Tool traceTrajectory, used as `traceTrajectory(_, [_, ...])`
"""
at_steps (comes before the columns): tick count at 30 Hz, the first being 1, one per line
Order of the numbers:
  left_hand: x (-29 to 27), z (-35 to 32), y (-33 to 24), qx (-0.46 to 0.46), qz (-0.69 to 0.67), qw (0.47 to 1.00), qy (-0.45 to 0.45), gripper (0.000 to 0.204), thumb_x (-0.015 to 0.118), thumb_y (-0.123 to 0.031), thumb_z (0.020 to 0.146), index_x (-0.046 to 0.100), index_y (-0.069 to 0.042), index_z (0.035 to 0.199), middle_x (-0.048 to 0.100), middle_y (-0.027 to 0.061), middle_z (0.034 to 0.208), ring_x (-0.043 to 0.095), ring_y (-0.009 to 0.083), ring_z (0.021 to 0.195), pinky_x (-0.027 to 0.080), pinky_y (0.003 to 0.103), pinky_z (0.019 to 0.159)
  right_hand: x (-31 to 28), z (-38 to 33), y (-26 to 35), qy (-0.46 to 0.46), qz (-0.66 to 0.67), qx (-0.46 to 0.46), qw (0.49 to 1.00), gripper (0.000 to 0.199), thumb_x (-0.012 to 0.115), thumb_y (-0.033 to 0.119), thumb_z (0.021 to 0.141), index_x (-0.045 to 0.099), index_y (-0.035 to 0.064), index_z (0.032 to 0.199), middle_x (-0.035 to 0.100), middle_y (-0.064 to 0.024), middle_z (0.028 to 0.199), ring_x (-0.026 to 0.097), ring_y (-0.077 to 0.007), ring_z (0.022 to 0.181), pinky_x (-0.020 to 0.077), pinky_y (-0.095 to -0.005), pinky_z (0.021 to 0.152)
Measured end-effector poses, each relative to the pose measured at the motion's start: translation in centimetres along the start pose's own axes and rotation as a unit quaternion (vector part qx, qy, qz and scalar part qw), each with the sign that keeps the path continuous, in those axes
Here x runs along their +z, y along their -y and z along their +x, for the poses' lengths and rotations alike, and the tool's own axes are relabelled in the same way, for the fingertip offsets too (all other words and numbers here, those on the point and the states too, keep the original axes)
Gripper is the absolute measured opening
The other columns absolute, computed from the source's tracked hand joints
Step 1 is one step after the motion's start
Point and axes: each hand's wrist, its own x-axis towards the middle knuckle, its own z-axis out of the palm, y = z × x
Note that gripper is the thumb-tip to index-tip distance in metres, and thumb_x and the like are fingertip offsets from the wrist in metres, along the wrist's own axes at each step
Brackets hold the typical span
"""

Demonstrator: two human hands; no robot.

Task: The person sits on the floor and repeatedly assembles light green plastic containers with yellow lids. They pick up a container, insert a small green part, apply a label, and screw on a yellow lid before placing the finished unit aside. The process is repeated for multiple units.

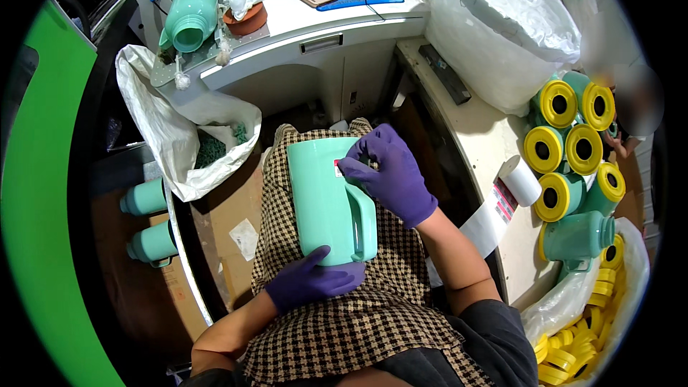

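A mint-green thermos jug body (319,193) with a side handle lies on my lap, its handle toward the right. My left hand (315,283), in a purple glove, curls around its near end and holds it. At the upper right of the jug, my purple-gloved right hand (390,175) has thumb and forefinger pinched at a small white-and-red label (338,168). The fingers cover part of that label, so I cannot see whether it lies fully flat on the jug.
To the right, a label roll (519,180) trails its strip over the bench beside several green jugs with yellow rings (543,149). Loose yellow rings (573,347) fill a bag. Another jug (192,14) lies on the desk. A white sack (208,118) stands left; a person's hand (622,145) shows far right.
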Motion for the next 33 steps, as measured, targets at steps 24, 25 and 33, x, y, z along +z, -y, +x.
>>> traceTrajectory(24, [-8.4, -11.9, 7.7, -0.68, -0.122, 0.474, -0.547, 0.068, 0.065, 0.0, 0.089, 0.033, -0.003, 0.149, 0.039, 0.0163, 0.152, 0.042, 0.0304, 0.138, 0.034, 0.044, 0.117, 18.1, 30.3, 6.5, -0.092, -0.258, -0.45, 0.85, 0.021, 0.069, 0.018, 0.082, 0.062, 0.0139, 0.101, 0.061, -0.0077, 0.088, 0.065, -0.0283, 0.082, 0.0506, -0.0434, 0.067])
traceTrajectory(25, [-8.3, -12.4, 8.7, -0.671, -0.097, 0.501, -0.538, 0.069, 0.066, 0.002, 0.088, 0.033, -0.004, 0.149, 0.038, 0.016, 0.152, 0.041, 0.0308, 0.138, 0.034, 0.044, 0.117, 15.5, 26.6, 7.2, -0.091, -0.214, -0.498, 0.835, 0.015, 0.063, 0.017, 0.086, 0.06, 0.0137, 0.101, 0.059, -0.0071, 0.085, 0.062, -0.0275, 0.079, 0.0476, -0.0437, 0.067])
traceTrajectory(33, [3.9, -8.2, 29.1, -0.542, -0.044, 0.743, -0.39, 0.069, 0.088, -0.008, 0.072, 0.054, -0.01, 0.132, 0.044, 0.0188, 0.148, 0.044, 0.0391, 0.137, 0.04, 0.047, 0.112, -4.0, -6.9, -4.3, -0.194, 0.181, -0.018, 0.964, 0.05, 0.082, 0.022, 0.083, 0.064, 0.0009, 0.124, 0.069, -0.0082, 0.119, 0.066, -0.0181, 0.104, 0.0527, -0.036, 0.093])
